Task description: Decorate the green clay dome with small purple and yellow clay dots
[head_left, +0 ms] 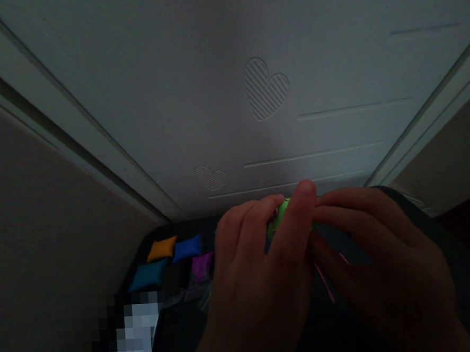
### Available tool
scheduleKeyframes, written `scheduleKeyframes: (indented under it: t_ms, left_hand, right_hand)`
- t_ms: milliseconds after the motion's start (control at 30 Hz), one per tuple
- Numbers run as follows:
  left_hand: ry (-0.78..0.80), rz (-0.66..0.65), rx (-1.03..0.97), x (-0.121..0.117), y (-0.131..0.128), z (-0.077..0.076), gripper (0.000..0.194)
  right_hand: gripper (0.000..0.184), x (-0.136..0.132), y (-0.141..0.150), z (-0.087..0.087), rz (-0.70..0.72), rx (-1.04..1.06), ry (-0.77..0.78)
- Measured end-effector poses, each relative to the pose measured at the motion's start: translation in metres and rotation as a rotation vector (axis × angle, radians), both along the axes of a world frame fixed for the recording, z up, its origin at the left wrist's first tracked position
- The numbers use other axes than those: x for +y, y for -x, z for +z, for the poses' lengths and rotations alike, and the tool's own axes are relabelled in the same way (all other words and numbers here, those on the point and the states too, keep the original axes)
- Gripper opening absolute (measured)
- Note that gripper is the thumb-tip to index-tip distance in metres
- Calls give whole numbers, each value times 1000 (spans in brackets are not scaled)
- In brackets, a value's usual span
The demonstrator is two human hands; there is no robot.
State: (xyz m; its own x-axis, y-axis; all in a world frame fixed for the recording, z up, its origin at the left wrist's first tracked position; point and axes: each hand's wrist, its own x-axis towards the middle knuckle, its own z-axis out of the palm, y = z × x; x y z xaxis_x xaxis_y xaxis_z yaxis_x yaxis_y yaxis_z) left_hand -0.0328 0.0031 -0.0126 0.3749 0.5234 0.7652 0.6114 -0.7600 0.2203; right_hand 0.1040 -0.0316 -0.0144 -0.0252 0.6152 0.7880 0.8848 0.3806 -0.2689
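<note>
My left hand [260, 270] is wrapped round a small bright green object [285, 211] with purple bits on its side. Most of that object is hidden behind the fingers, so its kind does not show. Close against it on the right, my right hand [383, 262] has its thumb and fingers brought together in a pinch. Whatever sits between those fingertips is hidden. A thin pink strand [325, 283] hangs below, between the two hands.
Small pillow-shaped packs lie left on the dark surface [181, 333]: orange [162, 249], blue [187, 248], teal [147, 275] and purple [202, 266]. Clear plastic [205, 300] is by my left wrist. A white panel [154, 96] with embossed hearts rises behind. A pixelated pale patch [135, 336] is lower left.
</note>
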Motion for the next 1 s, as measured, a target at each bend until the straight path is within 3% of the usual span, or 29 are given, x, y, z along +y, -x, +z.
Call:
scheduleKeyframes:
  t_ms: [333, 567, 900, 1000]
  left_hand:
    - [-34, -21, -14, 2, 0, -1, 70]
    - [-42, -3, -28, 5, 0, 2, 68]
    - [-108, 55, -50, 2, 2, 3, 52]
    - [-131, 29, -25, 0, 5, 3, 44]
  right_hand:
    - [20, 3, 1, 2, 13, 1, -2]
    - [28, 0, -2, 2, 65, 62, 66]
    - [25, -9, -8, 10, 228, 194, 21]
    - [17, -10, -8, 12, 151, 145, -31]
